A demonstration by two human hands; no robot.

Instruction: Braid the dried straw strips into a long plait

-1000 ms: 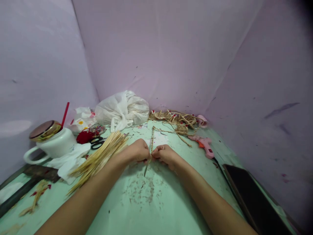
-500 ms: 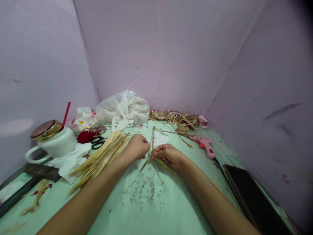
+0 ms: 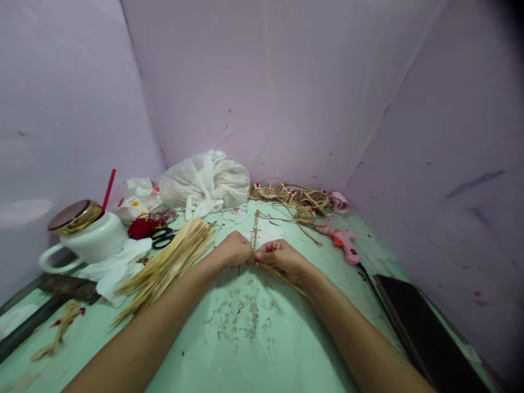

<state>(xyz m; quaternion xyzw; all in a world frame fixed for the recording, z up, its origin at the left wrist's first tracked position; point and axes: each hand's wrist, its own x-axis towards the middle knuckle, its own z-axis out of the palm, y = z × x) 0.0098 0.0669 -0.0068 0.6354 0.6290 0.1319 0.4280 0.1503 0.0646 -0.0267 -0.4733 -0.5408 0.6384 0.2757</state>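
Snugly, left hand [image 3: 238,249] and right hand [image 3: 282,256] close on the braided cord [image 3: 255,232].

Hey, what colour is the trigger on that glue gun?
The trigger is orange, on a pink glue gun; head view.

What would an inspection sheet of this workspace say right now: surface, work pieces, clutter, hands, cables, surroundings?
Surface: pale green table, brown crumbs scattered on the near side.
Work pieces: thin plaited cord running away from the hands; loose strand slanting toward the right forearm; bundle of dry strips at left.
Clutter: scissors, white pot and hammer at left; plastic bag behind; pink glue gun at right.
Hands: right hand pinches the plaited cord's near end; left hand closed against it, grip hidden.
Cables: glue gun's dark lead; far end not traceable.
Surroundings: pale purple walls with dark marks; other people: nothing seen.
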